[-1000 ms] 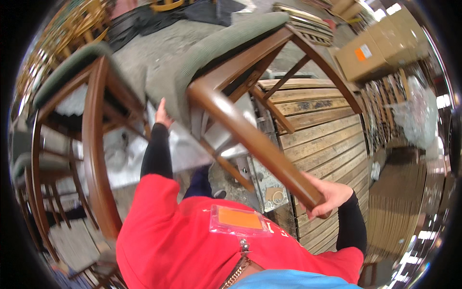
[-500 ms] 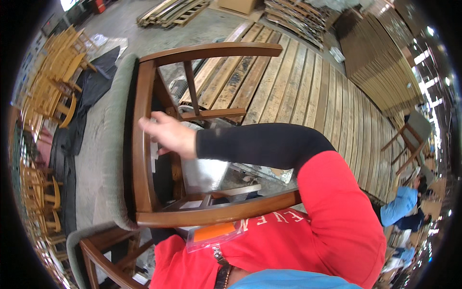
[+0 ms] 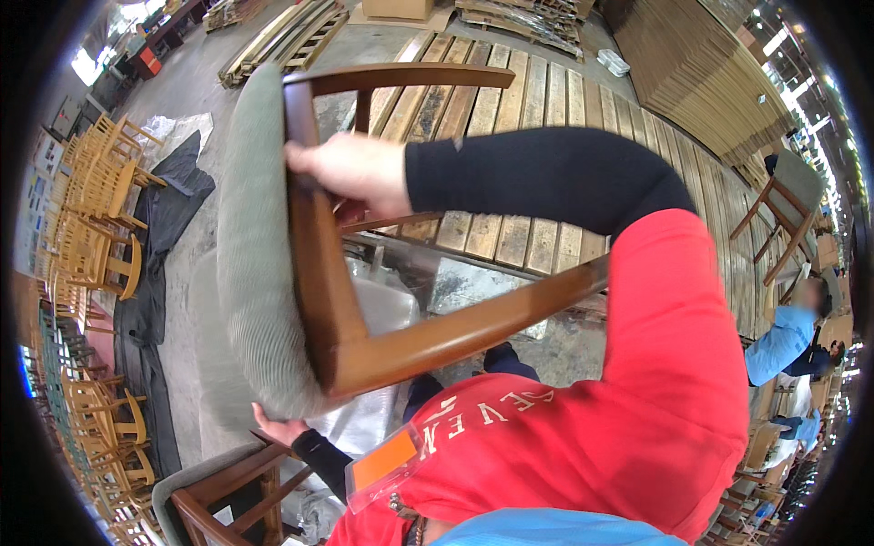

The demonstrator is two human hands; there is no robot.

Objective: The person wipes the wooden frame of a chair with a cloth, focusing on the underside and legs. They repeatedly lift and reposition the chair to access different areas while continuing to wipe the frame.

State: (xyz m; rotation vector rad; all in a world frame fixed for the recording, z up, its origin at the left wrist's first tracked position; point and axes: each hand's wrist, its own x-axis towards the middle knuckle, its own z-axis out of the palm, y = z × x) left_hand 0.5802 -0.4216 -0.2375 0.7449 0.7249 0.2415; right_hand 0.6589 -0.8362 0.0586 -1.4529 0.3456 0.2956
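Observation:
A brown wooden chair (image 3: 314, 237) with a padded grey ribbed seat (image 3: 259, 246) is tipped on its side before me, its legs pointing right. My right hand (image 3: 350, 173) reaches over it and grips the wooden rail under the seat, thumb against the seat side. At the lower corner of the seat, my left hand (image 3: 280, 426) holds on from below; part of its fingers is hidden behind the cushion. Close to that hand, at the bottom left, stands a second chair (image 3: 214, 496) of the same brown wood and grey fabric.
A slatted wooden platform (image 3: 564, 100) lies beyond the chair. Stacked cardboard sheets (image 3: 692, 73) rise at the far right. Light wooden chairs (image 3: 96, 237) line the left beside a dark sheet (image 3: 164, 227). Another grey chair (image 3: 787, 205) and a person in blue (image 3: 778, 346) are at right.
The chair has tilted, with its seat turned more toward me. My right hand has moved up along the rail and closed on it. My left hand has come into view at the lower seat corner.

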